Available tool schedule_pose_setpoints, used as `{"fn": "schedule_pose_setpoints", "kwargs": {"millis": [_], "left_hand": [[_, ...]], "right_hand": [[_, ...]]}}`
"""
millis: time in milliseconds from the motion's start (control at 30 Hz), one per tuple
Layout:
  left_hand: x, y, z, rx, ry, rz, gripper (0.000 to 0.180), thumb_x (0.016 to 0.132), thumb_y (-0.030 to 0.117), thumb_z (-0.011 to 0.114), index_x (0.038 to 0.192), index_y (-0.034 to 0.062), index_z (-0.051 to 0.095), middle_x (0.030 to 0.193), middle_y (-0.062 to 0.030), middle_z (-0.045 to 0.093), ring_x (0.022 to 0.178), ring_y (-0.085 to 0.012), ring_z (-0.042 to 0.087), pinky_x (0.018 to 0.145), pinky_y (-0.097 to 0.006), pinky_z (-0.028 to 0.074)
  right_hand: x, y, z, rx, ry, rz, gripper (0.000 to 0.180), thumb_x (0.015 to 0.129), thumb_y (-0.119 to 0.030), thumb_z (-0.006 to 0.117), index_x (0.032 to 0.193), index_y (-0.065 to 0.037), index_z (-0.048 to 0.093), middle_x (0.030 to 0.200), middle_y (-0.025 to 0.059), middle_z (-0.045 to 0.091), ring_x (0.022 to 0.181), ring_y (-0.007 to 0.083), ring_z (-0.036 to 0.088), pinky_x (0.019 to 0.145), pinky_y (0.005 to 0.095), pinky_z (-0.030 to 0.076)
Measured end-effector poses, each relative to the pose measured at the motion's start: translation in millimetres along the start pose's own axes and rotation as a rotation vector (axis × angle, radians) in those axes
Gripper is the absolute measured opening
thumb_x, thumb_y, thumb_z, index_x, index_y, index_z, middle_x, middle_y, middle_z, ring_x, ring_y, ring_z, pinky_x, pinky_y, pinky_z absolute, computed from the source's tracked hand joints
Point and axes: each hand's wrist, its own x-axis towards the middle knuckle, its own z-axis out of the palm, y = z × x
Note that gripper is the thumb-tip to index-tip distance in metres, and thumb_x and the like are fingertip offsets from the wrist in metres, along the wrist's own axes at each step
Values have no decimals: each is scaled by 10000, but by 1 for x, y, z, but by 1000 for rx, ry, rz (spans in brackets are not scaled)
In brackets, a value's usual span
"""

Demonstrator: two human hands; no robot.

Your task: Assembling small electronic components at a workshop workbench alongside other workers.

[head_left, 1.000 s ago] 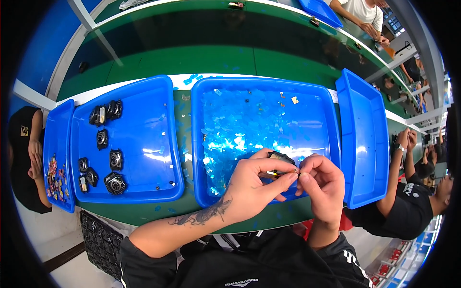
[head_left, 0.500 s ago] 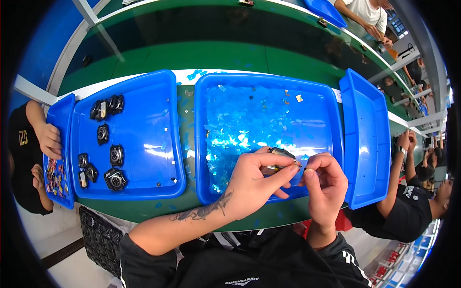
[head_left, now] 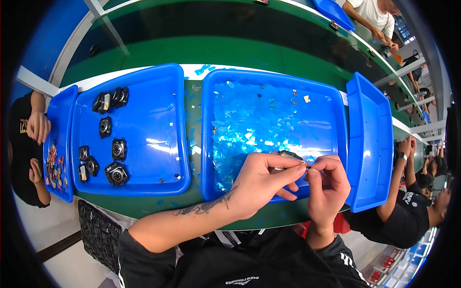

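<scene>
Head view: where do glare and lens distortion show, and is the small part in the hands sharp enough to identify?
Head view: glare glints off the clear film scraps in the middle blue tray; tray edges and the green bench bow toward the dark round rim; the small part between left hand and right hand is too small and hidden to identify.

Both hands crowd the middle tray's (head_left: 211,144) near edge; its far half lies open, walled by neighbouring trays left (head_left: 177,120) and right (head_left: 370,144).
</scene>
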Motion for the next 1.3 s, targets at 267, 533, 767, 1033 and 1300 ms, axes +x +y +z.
{"fn": "schedule_pose_setpoints", "kwargs": {"millis": [267,533,767,1033,1300], "left_hand": [[0,0,-3,-157,-16,-159,252,924,172,658,1070,-33,683,996,-75,632,783,-130,632,610,-281,589],[0,2,-1,58,-16,25,255,913,156,669,1078,-37,687,989,-101,627,788,-142,635,593,-278,603],[-3,1,3,326,-10,180,207,889,54,666,1077,-30,693,1030,-112,589,846,-151,643,611,-263,614],[-5,0,5,382,-46,275,186,892,23,646,1065,-17,701,1098,-123,551,871,-155,650,603,-248,612],[-3,4,6,202,-11,143,200,903,53,646,1070,-49,687,1034,-145,585,827,-182,667,574,-264,605]], "right_hand": [[0,4,2,-42,-8,-67,104,844,90,622,924,44,574,925,89,550,782,123,582,662,217,490],[0,-4,1,108,10,80,76,870,86,606,933,59,571,940,88,550,775,113,595,641,217,533],[-1,-5,-5,165,-4,127,88,863,89,606,938,66,566,939,95,567,751,109,610,615,217,541],[4,-7,-13,600,-97,390,60,895,16,576,943,53,572,814,108,642,674,128,646,584,227,550],[1,-10,-9,577,-38,364,139,904,5,592,1026,64,561,876,134,656,738,148,663,609,239,572]]}}
